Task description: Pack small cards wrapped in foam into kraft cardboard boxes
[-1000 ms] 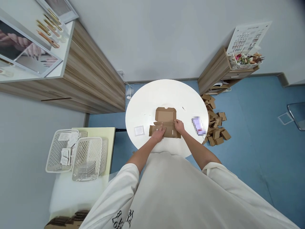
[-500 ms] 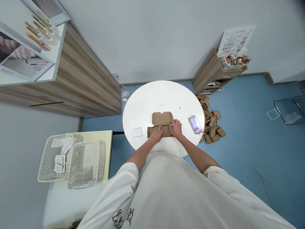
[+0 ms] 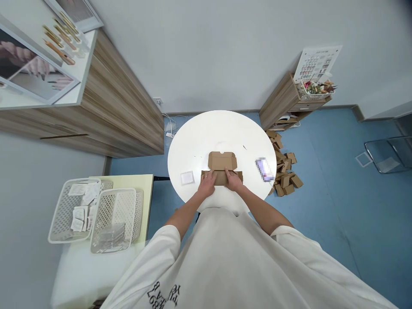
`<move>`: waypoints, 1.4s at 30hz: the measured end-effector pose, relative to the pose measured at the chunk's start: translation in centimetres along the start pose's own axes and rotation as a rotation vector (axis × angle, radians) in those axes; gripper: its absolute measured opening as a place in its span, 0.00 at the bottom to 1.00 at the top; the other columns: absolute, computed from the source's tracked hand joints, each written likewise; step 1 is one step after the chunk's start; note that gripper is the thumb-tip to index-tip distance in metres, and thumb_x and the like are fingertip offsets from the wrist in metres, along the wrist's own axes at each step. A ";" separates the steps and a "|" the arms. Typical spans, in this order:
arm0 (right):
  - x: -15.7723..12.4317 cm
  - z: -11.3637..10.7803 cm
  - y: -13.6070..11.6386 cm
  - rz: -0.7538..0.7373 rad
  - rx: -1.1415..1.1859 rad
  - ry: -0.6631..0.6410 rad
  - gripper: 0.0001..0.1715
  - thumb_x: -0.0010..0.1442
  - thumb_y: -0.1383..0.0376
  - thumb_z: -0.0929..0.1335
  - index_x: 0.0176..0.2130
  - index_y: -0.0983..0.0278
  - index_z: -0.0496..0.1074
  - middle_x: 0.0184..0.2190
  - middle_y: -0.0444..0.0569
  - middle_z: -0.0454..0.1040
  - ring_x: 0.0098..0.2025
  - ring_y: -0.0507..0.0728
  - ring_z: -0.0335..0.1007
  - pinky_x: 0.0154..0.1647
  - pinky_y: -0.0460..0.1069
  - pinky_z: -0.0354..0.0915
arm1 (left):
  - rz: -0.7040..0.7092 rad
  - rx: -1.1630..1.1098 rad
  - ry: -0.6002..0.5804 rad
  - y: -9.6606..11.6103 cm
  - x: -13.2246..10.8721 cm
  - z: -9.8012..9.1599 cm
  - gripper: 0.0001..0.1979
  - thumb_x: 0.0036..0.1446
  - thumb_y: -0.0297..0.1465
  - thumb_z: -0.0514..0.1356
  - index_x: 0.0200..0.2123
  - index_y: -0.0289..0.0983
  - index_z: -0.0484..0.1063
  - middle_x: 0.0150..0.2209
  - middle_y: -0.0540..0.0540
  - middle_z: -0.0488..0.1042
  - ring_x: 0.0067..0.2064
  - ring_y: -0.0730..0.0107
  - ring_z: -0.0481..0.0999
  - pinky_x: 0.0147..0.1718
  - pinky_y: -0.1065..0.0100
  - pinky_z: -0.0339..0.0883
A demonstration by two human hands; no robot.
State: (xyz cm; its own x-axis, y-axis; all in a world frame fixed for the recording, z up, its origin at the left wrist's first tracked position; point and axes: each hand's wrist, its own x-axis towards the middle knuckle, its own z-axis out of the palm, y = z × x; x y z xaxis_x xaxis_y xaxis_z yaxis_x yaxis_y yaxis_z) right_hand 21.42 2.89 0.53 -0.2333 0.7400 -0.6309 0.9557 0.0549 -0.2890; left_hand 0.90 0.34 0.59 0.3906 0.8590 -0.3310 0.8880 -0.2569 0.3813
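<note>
A brown cardboard box (image 3: pixel 222 160), partly unfolded, lies near the front of the round white table (image 3: pixel 193 133). Its lid panel, with a small notch in the far edge, stretches away from me. Over the left part of the near panel, my left hand (image 3: pixel 207 183) grips the cardboard with its fingers forward. My right hand (image 3: pixel 233 180) holds the same panel nearer its right end, thumb and fingers at the fold. The undersides of both hands are hidden. Left of the box is a flat clear-and-white packet (image 3: pixel 187 177).
A pixelated purple object (image 3: pixel 264 169) is at the table's right, and a small dark piece (image 3: pixel 244 147) lies behind it. Folded cardboard boxes (image 3: pixel 285 178) pile on the floor at right. White baskets (image 3: pixel 113 221) stand on a side table at left. A wooden cabinet (image 3: pixel 122 94) borders the left.
My right hand has shifted left from the box's right side flap to the near panel's fold. My left hand has moved slightly left and its fingers now lie along the panel.
</note>
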 end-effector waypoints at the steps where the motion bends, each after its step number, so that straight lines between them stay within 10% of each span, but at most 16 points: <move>1: 0.0 0.0 0.0 0.005 0.002 -0.007 0.63 0.60 0.60 0.71 0.73 0.65 0.27 0.63 0.63 0.64 0.63 0.67 0.60 0.55 0.53 0.60 | -0.073 -0.005 0.043 -0.5 -0.7 -0.1 0.39 0.55 0.24 0.57 0.69 0.42 0.49 0.72 0.37 0.44 0.69 0.45 0.53 0.62 0.47 0.51; 7: 0.3 -0.2 -0.4 0.034 0.008 -0.038 0.64 0.60 0.61 0.71 0.73 0.64 0.25 0.62 0.63 0.64 0.58 0.66 0.64 0.49 0.51 0.63 | -0.371 -0.027 0.081 -2.9 -1.8 -0.1 0.36 0.59 0.29 0.56 0.69 0.43 0.48 0.64 0.34 0.59 0.61 0.45 0.60 0.55 0.50 0.56; 15: 0.1 -0.1 -0.4 0.042 0.011 -0.037 0.64 0.60 0.60 0.71 0.73 0.63 0.24 0.62 0.63 0.65 0.57 0.66 0.66 0.47 0.51 0.64 | -0.281 -0.065 0.017 -2.6 0.1 0.9 0.23 0.64 0.30 0.55 0.62 0.44 0.60 0.58 0.38 0.63 0.57 0.52 0.67 0.53 0.56 0.61; 19: 0.1 0.1 -0.3 0.035 0.019 -0.028 0.64 0.60 0.61 0.71 0.73 0.62 0.24 0.62 0.63 0.64 0.57 0.66 0.66 0.47 0.51 0.64 | -0.201 -0.171 -0.003 -1.7 -0.1 0.9 0.29 0.64 0.28 0.53 0.66 0.44 0.51 0.61 0.37 0.59 0.48 0.59 0.75 0.47 0.60 0.68; 24: 0.2 0.1 -0.4 0.030 0.019 -0.026 0.66 0.59 0.62 0.72 0.73 0.64 0.23 0.62 0.64 0.65 0.58 0.66 0.66 0.48 0.52 0.64 | -0.058 -0.265 0.047 -0.6 -0.8 1.4 0.41 0.62 0.35 0.58 0.71 0.44 0.37 0.66 0.36 0.55 0.61 0.52 0.68 0.55 0.55 0.66; 42: 0.1 0.1 -0.3 0.038 0.012 -0.077 0.69 0.56 0.64 0.72 0.72 0.62 0.20 0.62 0.65 0.63 0.55 0.67 0.68 0.50 0.54 0.65 | -0.017 0.119 -0.158 -0.5 -0.2 1.4 0.24 0.59 0.31 0.60 0.58 0.38 0.65 0.57 0.34 0.63 0.60 0.48 0.62 0.56 0.52 0.58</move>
State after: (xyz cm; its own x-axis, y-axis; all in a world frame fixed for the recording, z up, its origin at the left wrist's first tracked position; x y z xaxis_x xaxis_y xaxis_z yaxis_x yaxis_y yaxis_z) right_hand 21.08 2.90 0.48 -0.2109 0.6876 -0.6948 0.9620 0.0200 -0.2722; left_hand 0.69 -0.29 -0.78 0.4004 0.7857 -0.4715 0.9135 -0.3020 0.2726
